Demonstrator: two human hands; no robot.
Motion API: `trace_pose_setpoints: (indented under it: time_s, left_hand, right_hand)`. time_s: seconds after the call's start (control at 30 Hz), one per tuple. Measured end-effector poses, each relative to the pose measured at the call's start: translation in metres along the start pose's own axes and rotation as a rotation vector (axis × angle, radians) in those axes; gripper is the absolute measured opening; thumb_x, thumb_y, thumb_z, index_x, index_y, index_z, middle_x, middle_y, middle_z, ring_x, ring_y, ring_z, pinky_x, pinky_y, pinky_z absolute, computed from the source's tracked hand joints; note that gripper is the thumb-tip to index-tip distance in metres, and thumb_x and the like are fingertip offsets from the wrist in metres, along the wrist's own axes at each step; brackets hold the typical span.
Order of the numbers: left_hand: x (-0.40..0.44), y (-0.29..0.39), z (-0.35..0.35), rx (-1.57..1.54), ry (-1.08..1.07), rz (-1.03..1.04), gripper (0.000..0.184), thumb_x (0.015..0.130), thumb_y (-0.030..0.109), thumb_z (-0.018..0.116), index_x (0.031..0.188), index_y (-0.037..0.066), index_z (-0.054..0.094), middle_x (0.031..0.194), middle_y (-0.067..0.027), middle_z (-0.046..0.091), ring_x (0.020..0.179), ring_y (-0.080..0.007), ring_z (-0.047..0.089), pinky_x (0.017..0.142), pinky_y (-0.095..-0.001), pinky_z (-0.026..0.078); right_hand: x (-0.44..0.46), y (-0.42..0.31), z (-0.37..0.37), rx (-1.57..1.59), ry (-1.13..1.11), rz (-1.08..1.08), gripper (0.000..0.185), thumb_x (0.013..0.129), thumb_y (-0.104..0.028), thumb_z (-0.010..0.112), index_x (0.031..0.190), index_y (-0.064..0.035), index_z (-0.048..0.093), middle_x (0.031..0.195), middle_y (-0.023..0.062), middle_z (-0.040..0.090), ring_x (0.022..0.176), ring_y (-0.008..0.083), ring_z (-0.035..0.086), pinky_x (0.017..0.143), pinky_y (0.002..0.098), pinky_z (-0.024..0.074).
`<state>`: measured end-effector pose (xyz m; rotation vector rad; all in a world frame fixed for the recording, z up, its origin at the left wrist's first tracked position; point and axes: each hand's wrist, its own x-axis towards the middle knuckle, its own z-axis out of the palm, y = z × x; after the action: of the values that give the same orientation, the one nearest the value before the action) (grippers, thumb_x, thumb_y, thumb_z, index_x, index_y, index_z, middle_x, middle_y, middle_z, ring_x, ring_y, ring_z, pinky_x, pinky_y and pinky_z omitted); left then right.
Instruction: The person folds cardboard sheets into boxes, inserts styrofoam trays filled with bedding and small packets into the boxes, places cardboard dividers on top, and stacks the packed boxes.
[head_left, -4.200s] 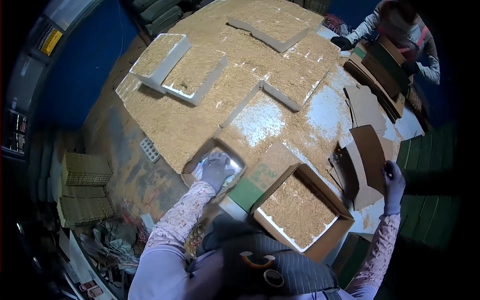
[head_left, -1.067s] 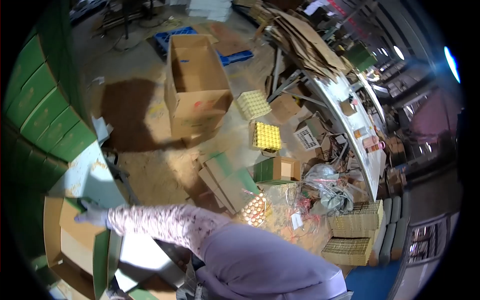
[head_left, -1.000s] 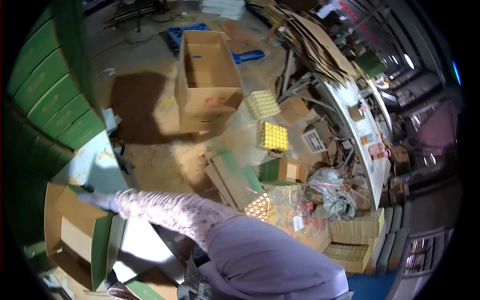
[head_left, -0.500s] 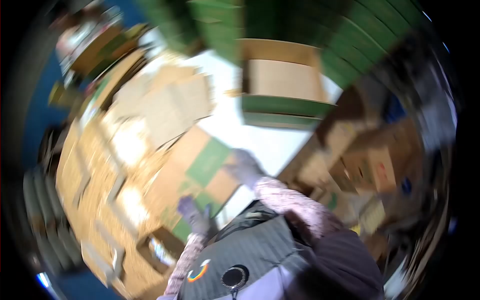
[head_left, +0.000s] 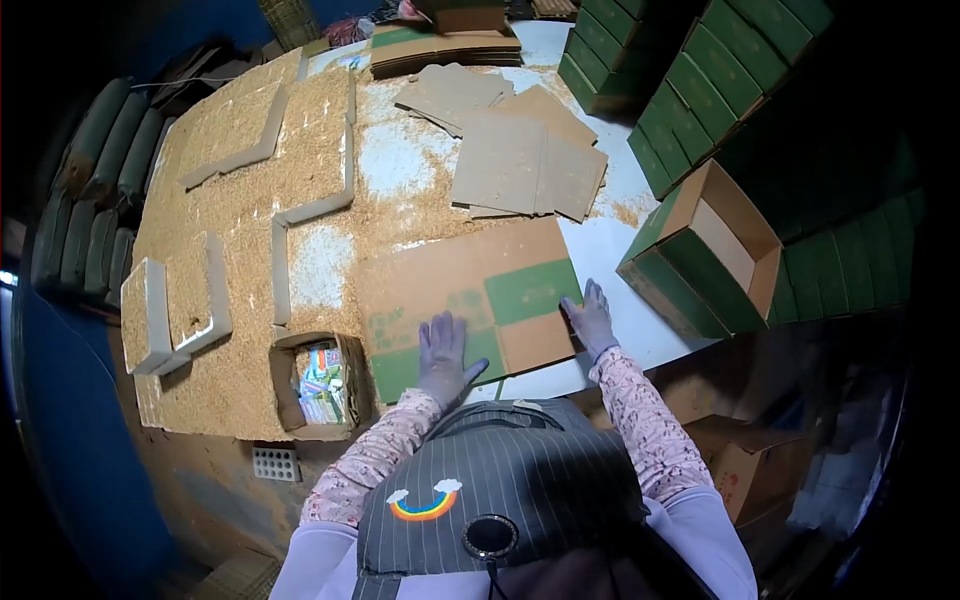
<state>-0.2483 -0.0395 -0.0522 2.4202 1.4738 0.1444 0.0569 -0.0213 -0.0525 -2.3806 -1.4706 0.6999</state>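
A flattened cardboard carton (head_left: pixel 430 265), brown with green printed panels, lies on the table in front of me. My left hand (head_left: pixel 445 358), in a thin light glove, rests flat on its near green part with the fingers spread. At the carton's right edge is my right hand (head_left: pixel 592 322), gloved as well, its thumb side touching the cardboard and its fingers stretched forward. Neither hand grips anything that I can see.
Grey-brown cardboard sheets (head_left: pixel 525 155) lie beyond the carton. To the right stands an open green box (head_left: pixel 690 265) near stacked green boxes (head_left: pixel 700 85). Sawdust-like shavings (head_left: pixel 215 330) and white strips cover the left side. A small box of colourful packets (head_left: pixel 320 385) sits nearer me.
My view has turned and become sharp, so the table appears rotated. The flattened carton remains under my hands, with the left hand flat on it and the right at its edge.
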Motion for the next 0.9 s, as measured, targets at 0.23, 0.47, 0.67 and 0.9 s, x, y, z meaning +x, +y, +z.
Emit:
trace_pose_setpoints:
  time_s: [0.23, 0.47, 0.67, 0.9]
  left_hand:
    - [-0.008, 0.013, -0.017, 0.059, -0.144, 0.049, 0.086, 0.089, 0.054, 0.055, 0.149, 0.001, 0.023, 0.153, -0.0255, 0.021, 0.144, -0.0429, 0.015, 0.117, -0.0537, 0.008]
    - [0.020, -0.003, -0.191, 0.086, 0.586, -0.102, 0.061, 0.088, 0.028, 0.064, 0.141, 0.005, 0.043, 0.145, -0.0214, 0.040, 0.135, -0.0442, 0.033, 0.115, -0.0543, 0.021]
    - [0.028, 0.000, -0.265, -0.328, 0.068, -0.216, 0.032, 0.093, 0.031, 0.061, 0.109, 0.004, 0.069, 0.099, -0.0160, 0.068, 0.095, -0.0319, 0.064, 0.085, -0.0378, 0.049]
    - [0.039, -0.029, -0.279, -0.802, -0.330, -0.253, 0.030, 0.092, 0.019, 0.062, 0.108, -0.006, 0.069, 0.104, -0.0093, 0.068, 0.092, -0.0142, 0.061, 0.084, -0.0273, 0.048]
  right_hand:
    - [0.017, -0.019, -0.017, 0.244, 0.218, -0.088, 0.048, 0.086, -0.034, 0.062, 0.116, 0.0046, 0.060, 0.121, 0.0247, 0.059, 0.113, 0.0348, 0.055, 0.095, 0.0422, 0.0427]
    - [0.018, -0.040, -0.126, 1.437, -0.165, -0.163, 0.032, 0.085, 0.001, 0.066, 0.116, 0.0000, 0.058, 0.100, 0.0060, 0.067, 0.087, 0.0119, 0.064, 0.078, 0.0220, 0.0519]
    - [0.007, -0.078, -0.165, 0.537, 0.586, -0.601, 0.053, 0.080, -0.002, 0.061, 0.132, -0.0018, 0.050, 0.134, 0.0166, 0.051, 0.132, 0.0323, 0.043, 0.113, 0.0373, 0.0295]
    - [-0.007, -0.098, -0.136, -0.061, 0.608, -1.322, 0.039, 0.085, -0.032, 0.064, 0.123, -0.0217, 0.062, 0.138, 0.0057, 0.052, 0.133, 0.0313, 0.041, 0.114, 0.0560, 0.0232]
